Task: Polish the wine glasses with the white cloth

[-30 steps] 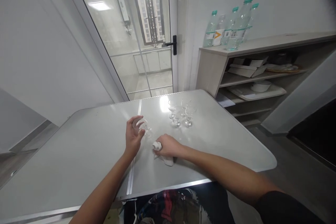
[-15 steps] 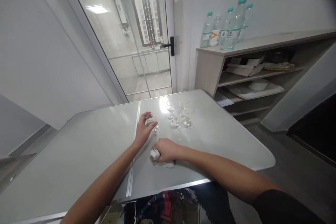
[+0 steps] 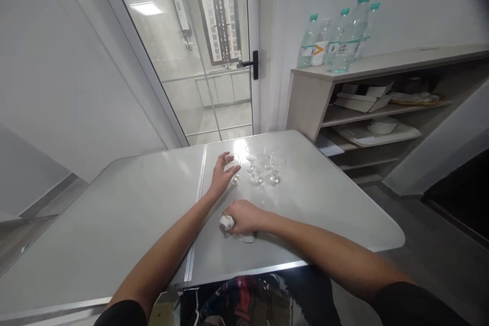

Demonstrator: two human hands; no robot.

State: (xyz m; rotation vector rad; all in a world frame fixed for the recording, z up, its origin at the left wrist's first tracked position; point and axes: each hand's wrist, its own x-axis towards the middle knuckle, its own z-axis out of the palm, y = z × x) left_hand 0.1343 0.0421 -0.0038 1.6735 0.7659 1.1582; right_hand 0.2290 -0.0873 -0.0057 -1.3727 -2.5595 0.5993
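Observation:
My left hand [image 3: 224,169] curls around the bowl of a clear stemmed glass [image 3: 235,179], with thumb and fingers on either side of it. The glass is upright at the left of a cluster of several similar stemmed glasses [image 3: 260,167]. Nearer to me, my right hand [image 3: 244,216] is closed around a bunched white cloth [image 3: 227,222]. One end of the cloth pokes out beside the thumb, and another part lies on the tabletop under the hand.
The pale table [image 3: 153,204] has a metal seam [image 3: 196,204] running across it. To the right, a shelf unit [image 3: 311,104] holds boxes and trays, with several plastic bottles [image 3: 346,43] on top. Behind the table is a glazed door [image 3: 217,86].
My left hand and the glass in it have moved forward and to the right, closer to the other glasses. The right hand stays in place with the cloth. The view has shifted slightly.

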